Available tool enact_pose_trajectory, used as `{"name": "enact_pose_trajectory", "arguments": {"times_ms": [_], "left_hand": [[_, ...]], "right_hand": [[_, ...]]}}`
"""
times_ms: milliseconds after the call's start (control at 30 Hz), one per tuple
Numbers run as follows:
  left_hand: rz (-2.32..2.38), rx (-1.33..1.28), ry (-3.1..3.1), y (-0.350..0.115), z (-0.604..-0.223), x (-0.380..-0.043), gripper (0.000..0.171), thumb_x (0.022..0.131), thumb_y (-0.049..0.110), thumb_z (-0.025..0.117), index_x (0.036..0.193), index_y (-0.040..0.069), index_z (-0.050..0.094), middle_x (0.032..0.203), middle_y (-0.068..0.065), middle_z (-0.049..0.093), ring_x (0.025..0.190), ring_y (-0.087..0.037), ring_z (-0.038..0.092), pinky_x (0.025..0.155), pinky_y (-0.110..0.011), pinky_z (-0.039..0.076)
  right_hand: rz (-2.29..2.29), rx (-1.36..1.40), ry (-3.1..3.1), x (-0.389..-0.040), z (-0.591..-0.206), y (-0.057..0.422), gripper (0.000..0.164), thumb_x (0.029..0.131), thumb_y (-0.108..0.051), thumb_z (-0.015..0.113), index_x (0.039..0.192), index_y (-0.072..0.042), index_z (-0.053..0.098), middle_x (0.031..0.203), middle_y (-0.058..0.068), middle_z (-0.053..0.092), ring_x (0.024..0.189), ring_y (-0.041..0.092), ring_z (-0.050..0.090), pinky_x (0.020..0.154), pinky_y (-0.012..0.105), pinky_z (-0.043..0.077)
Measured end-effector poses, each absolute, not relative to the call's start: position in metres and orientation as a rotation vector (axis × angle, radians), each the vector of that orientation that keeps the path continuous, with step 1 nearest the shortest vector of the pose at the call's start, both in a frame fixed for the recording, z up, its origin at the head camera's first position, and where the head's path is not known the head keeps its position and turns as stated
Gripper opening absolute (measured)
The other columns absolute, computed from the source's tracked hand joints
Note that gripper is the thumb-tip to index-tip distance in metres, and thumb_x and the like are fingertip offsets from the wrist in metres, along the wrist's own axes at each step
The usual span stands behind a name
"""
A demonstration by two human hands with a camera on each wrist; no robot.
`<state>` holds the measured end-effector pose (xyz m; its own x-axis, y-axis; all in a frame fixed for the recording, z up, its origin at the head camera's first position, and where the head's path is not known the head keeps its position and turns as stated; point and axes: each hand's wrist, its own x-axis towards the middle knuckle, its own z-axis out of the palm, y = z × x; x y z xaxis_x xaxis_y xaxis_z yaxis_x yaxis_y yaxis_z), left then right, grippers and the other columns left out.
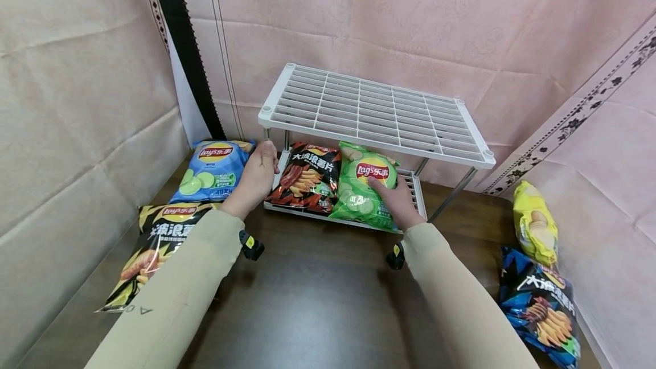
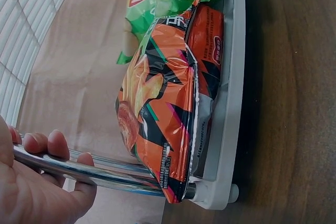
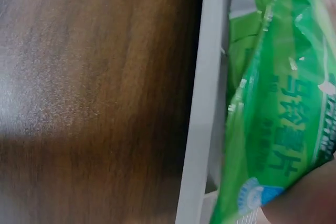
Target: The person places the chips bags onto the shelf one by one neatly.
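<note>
A white two-tier wire rack (image 1: pixel 376 139) stands against the cloth backdrop. At its left end my left hand (image 1: pixel 257 178) grips a metal post (image 2: pixel 121 179), with several fingers curled round it in the left wrist view. On the lower shelf (image 2: pixel 234 93) a black-and-red chip bag (image 1: pixel 306 178) leans back at the left. Beside it sits a green Lay's chip bag (image 1: pixel 359 198). My right hand (image 1: pixel 401 203) holds that green bag by its right side, thumb over the front. Part of this hand blurs at the right wrist view's lower corner.
On the left, a blue chip bag (image 1: pixel 212 172) and a black-and-yellow chip bag (image 1: pixel 156 244) lie beside the wall. A yellow chip bag (image 1: pixel 535 224) and a black-and-blue chip bag (image 1: pixel 543 306) lie at the right. Dark wood tabletop (image 1: pixel 318 295) extends in front of the rack.
</note>
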<state>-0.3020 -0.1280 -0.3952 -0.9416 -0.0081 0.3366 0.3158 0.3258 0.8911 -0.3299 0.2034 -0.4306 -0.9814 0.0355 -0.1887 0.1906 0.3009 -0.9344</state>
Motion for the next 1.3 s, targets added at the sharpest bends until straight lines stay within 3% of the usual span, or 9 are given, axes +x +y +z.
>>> {"name": "enact_pose_trajectory", "arguments": {"times_ms": [200, 333, 467, 667, 867, 1067, 1300], "left_hand": [[-1.657, -0.268, -2.324, -0.128, -0.395, -0.301, 0.054, 0.102, 0.053, 0.013, 0.093, 0.006, 0.038, 0.088, -0.025, 0.047, 0.079, -0.036, 0.048, 0.07, -0.038, 0.036], [-1.649, -0.249, -2.342, -0.128, -0.396, -0.3, 0.054, 0.102, 0.053, 0.013, 0.095, 0.006, 0.039, 0.087, -0.021, 0.047, 0.077, -0.031, 0.047, 0.07, -0.039, 0.036], [-1.645, -0.25, -2.342, -0.127, -0.396, -0.3, 0.05, 0.103, 0.049, 0.013, 0.094, 0.006, 0.038, 0.085, -0.017, 0.046, 0.079, -0.034, 0.048, 0.071, -0.039, 0.037], [-1.632, -0.248, -2.346, -0.127, -0.393, -0.301, 0.055, 0.101, 0.055, 0.011, 0.094, 0.008, 0.038, 0.084, -0.016, 0.046, 0.078, -0.032, 0.048, 0.07, -0.039, 0.036], [-1.643, -0.241, -2.352, -0.127, -0.392, -0.301, 0.056, 0.1, 0.057, 0.012, 0.094, 0.008, 0.038, 0.085, -0.016, 0.046, 0.077, -0.029, 0.047, 0.069, -0.039, 0.037], [-1.64, -0.246, -2.341, -0.126, -0.391, -0.299, 0.052, 0.102, 0.052, 0.013, 0.093, 0.007, 0.038, 0.083, -0.015, 0.045, 0.082, -0.038, 0.05, 0.071, -0.038, 0.037], [-1.643, -0.238, -2.343, -0.128, -0.392, -0.299, 0.053, 0.102, 0.053, 0.013, 0.093, 0.007, 0.038, 0.084, -0.016, 0.045, 0.081, -0.036, 0.05, 0.072, -0.038, 0.037]], "right_hand": [[-1.756, 0.23, 2.465, -0.329, -0.434, 0.199, 0.094, 0.085, -0.064, 0.062, 0.15, -0.015, 0.016, 0.131, 0.012, 0.04, 0.112, 0.024, 0.051, 0.089, 0.039, 0.046], [-1.778, 0.19, 2.469, -0.33, -0.437, 0.196, 0.089, 0.088, -0.059, 0.06, 0.149, -0.013, 0.017, 0.133, 0.014, 0.039, 0.114, 0.027, 0.051, 0.091, 0.042, 0.045], [-1.68, 0.154, 2.638, -0.33, -0.44, 0.195, 0.09, 0.09, -0.056, 0.059, 0.153, -0.012, 0.012, 0.142, 0.018, 0.031, 0.123, 0.03, 0.041, 0.099, 0.045, 0.038], [-1.531, 0.091, 2.809, -0.331, -0.441, 0.192, 0.083, 0.093, -0.056, 0.054, 0.155, -0.022, 0.011, 0.148, 0.022, 0.022, 0.123, 0.035, 0.037, 0.1, 0.049, 0.036], [-1.419, 0.08, 2.809, -0.331, -0.441, 0.188, 0.088, 0.091, -0.063, 0.051, 0.156, -0.022, 0.008, 0.15, 0.023, 0.019, 0.126, 0.038, 0.036, 0.1, 0.051, 0.035], [-1.345, 0.069, 2.801, -0.329, -0.444, 0.187, 0.091, 0.09, -0.069, 0.045, 0.156, -0.023, 0.003, 0.153, 0.025, 0.01, 0.134, 0.044, 0.028, 0.104, 0.055, 0.03], [-1.369, 0.096, 2.807, -0.328, -0.443, 0.186, 0.093, 0.087, -0.07, 0.049, 0.156, -0.025, 0.005, 0.151, 0.024, 0.014, 0.13, 0.042, 0.033, 0.102, 0.054, 0.033]]}}
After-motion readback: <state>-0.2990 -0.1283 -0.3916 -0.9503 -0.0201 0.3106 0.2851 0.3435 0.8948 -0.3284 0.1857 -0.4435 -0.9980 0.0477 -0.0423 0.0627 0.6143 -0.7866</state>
